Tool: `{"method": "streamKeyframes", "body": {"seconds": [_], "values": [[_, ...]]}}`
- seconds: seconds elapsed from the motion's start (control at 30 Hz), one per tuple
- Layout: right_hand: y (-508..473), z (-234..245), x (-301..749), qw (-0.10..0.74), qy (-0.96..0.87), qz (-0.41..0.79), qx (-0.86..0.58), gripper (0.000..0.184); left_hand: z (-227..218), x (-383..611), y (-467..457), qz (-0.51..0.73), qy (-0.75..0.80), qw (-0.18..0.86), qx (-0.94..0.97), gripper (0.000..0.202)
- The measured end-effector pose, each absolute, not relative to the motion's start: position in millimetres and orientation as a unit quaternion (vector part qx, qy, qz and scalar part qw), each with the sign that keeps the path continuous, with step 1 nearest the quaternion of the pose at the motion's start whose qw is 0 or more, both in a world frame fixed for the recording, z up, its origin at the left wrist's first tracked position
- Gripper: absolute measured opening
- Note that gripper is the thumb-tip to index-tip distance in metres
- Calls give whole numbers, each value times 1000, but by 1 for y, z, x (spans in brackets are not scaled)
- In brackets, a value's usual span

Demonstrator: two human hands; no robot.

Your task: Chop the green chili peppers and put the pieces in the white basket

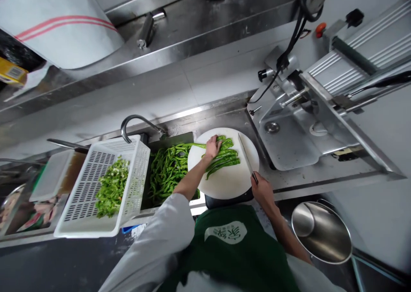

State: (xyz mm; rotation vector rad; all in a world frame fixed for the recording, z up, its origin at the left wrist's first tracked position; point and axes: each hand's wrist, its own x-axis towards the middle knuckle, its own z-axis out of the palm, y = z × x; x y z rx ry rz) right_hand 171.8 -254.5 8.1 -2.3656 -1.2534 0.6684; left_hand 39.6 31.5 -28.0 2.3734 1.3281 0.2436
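Note:
My left hand [212,147] rests palm down on a bunch of long green peppers [226,157] lying across a round white cutting board [227,180]; its fingers curl over them. A long knife [245,157] lies with its blade over the board's right side, and my right hand [262,190] is closed round its handle. More whole green peppers [167,170] fill the sink just left of the board.
A white slotted basket [93,189] holding chopped green pieces [112,187] sits left of the sink, under a curved tap [135,123]. A metal slicing machine [308,116] stands at the right. A steel bowl [321,232] sits low right. Trays of food lie far left.

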Motion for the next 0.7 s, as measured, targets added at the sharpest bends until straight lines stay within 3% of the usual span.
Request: {"method": "streamKeyframes", "body": {"seconds": [0.2,0.4,0.53,0.7], "values": [[-220,18,147,105,-449,242,-853,40,-50,53,-17,-16,474,109,874,78],[-207,23,134,74,-475,259,-837,40,-53,45,-24,-11,435,93,896,77],[-228,17,151,108,-484,269,-826,40,-55,36,-48,-13,420,71,905,75],[-277,-11,182,240,-377,324,-834,34,-56,30,-74,-15,439,50,897,71]]}}
